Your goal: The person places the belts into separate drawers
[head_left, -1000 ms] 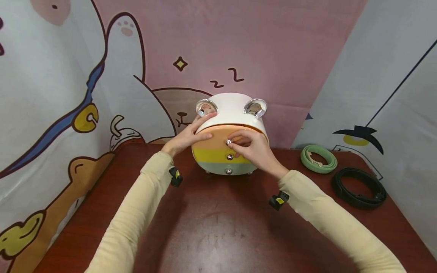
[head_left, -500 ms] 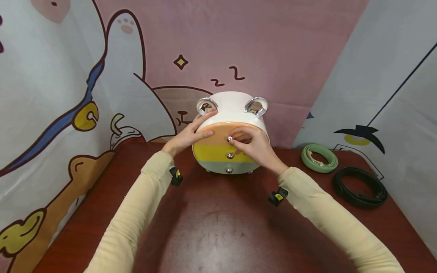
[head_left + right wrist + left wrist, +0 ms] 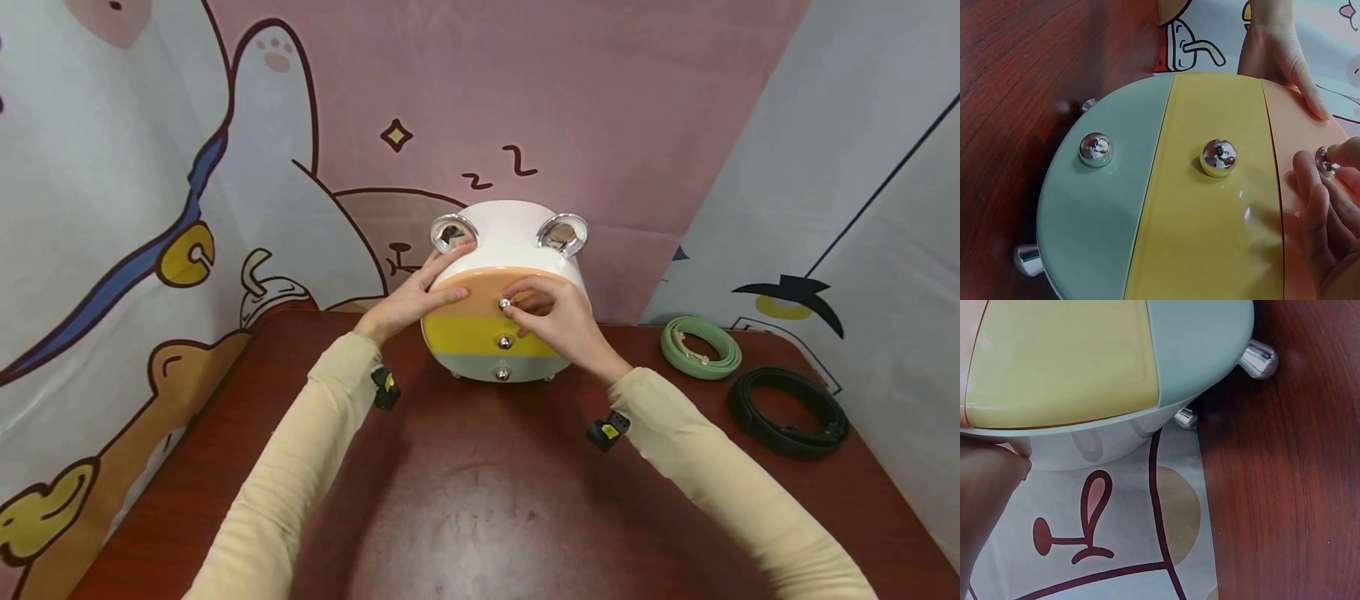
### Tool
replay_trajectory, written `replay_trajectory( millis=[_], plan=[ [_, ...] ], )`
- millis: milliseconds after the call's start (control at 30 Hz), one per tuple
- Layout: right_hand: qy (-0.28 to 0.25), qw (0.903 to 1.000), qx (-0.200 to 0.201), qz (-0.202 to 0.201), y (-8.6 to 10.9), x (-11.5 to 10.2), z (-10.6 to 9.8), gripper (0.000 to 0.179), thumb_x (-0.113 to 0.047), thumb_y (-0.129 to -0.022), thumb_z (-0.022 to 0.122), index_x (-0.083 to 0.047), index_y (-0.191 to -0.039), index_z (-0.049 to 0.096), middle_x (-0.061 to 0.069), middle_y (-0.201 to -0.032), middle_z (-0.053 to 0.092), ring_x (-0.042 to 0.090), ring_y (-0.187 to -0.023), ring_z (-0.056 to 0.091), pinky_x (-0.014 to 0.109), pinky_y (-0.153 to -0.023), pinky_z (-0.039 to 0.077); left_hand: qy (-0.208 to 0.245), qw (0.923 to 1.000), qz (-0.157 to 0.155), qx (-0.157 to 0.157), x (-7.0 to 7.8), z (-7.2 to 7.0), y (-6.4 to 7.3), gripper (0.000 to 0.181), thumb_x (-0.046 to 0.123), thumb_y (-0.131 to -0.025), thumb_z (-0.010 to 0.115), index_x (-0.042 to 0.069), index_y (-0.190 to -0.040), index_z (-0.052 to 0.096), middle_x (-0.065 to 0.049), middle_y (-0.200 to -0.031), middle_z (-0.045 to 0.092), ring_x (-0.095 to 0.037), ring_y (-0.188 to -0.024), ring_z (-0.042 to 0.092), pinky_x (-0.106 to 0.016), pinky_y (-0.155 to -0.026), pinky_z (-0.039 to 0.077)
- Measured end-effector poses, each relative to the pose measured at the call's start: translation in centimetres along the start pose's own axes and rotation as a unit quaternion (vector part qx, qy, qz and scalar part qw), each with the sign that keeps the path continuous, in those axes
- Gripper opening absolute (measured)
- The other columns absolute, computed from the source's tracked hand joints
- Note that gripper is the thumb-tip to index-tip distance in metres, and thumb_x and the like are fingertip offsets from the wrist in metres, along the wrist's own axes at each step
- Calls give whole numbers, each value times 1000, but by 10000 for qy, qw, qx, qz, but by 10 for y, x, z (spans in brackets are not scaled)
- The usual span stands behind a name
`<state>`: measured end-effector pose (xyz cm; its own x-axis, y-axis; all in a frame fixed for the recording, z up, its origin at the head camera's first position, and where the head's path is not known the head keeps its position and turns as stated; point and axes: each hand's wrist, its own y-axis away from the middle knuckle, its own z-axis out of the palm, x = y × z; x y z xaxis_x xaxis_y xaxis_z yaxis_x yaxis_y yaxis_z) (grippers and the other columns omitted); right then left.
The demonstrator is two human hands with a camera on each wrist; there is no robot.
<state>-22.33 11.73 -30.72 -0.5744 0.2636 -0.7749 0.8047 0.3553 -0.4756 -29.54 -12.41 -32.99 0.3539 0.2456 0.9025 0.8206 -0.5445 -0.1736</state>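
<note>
A small drawer cabinet (image 3: 517, 233) with a white body and two round chrome ears stands at the table's back. Its rounded front has an orange drawer (image 3: 480, 293), a yellow drawer (image 3: 465, 336) and a green drawer (image 3: 465, 365), each with a chrome ball knob. My right hand (image 3: 564, 323) pinches the orange drawer's knob (image 3: 1324, 160) between thumb and fingers. Against the cabinet's left side lies my left hand (image 3: 408, 304), thumb on the orange front and fingers reaching up toward the left ear. All three fronts sit flush with the body.
On the right of the dark red table (image 3: 465, 500) lie a coiled green belt (image 3: 678, 357) and, nearer, a coiled black belt (image 3: 750, 425). Cartoon-printed cloth (image 3: 600, 108) hangs close behind the cabinet. Short chrome feet (image 3: 1259, 359) hold the cabinet off the table.
The orange drawer has gone in: the dark gap along its top edge has closed. My right hand has moved slightly up and inward with the knob; my left hand has stayed put.
</note>
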Motion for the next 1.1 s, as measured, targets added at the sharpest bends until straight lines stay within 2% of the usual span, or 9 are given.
replay_trajectory(
  millis=[100,200,267,333,600,733,833,967,1100],
  plan=[
    [-31,10000,44,42,0,0,0,18,10,-83,68,13,-101,66,25,-93,68,42,-63,65,40,-55,54,-31,9999,105,-2,-2,0,-1,64,23,-96,61,33,-152,31,8,-159,4,-15,-142,10,-52,-110,17],
    [-61,9999,75,81,1,-1,1,18,10,-83,68,14,-101,66,26,-93,68,43,-64,64,31,-53,52,-137,9997,218,9,-12,-1,-7,65,21,-96,61,33,-152,30,7,-159,3,-17,-141,12,-53,-110,18],
    [-78,9999,99,105,1,-2,1,19,10,-83,68,14,-101,66,27,-93,68,43,-63,64,24,-52,49,-197,9995,231,-9,-11,-1,-8,65,17,-97,60,29,-153,30,3,-159,5,-19,-140,15,-52,-110,19],
    [-93,9998,138,105,2,-1,0,18,10,-83,68,14,-101,66,27,-92,68,43,-62,64,21,-50,47,-297,9993,243,-10,-8,-2,-9,65,19,-96,61,31,-152,31,3,-158,8,-19,-139,19,-52,-109,21],
    [-149,9996,198,168,2,2,2,18,8,-84,69,12,-101,67,25,-91,69,40,-60,64,22,-48,47,-365,9989,187,247,-1,-3,-6,61,25,-92,68,35,-146,41,0,-149,24,-18,-133,26,-51,-107,24],
    [-160,9997,185,8,1,1,3,17,10,-83,68,13,-100,67,25,-90,69,42,-62,65,36,-51,53,-488,9978,227,390,0,-4,-6,60,26,-89,71,34,-143,45,0,-146,28,-18,-134,25,-53,-107,22],
    [2,9996,244,-173,1,-1,4,16,11,-82,69,13,-98,67,25,-90,69,40,-65,66,42,-55,54,-488,9975,257,440,1,-4,-6,61,24,-88,72,33,-142,46,0,-147,29,-18,-133,27,-53,-107,23],
    [425,9976,420,-339,3,-1,5,16,10,-81,70,11,-97,68,22,-90,70,33,-70,68,35,-58,55,-456,9976,261,451,7,-3,-8,65,21,-86,74,28,-143,44,-3,-149,26,-22,-132,30,-50,-107,25],
    [574,9956,538,-507,5,0,6,16,11,-80,70,11,-96,68,22,-89,70,31,-71,68,36,-58,55,-432,9981,226,387,23,-1,-3,68,16,-86,73,20,-146,40,-6,-154,22,-26,-134,27,-50,-108,23]
  ],
)
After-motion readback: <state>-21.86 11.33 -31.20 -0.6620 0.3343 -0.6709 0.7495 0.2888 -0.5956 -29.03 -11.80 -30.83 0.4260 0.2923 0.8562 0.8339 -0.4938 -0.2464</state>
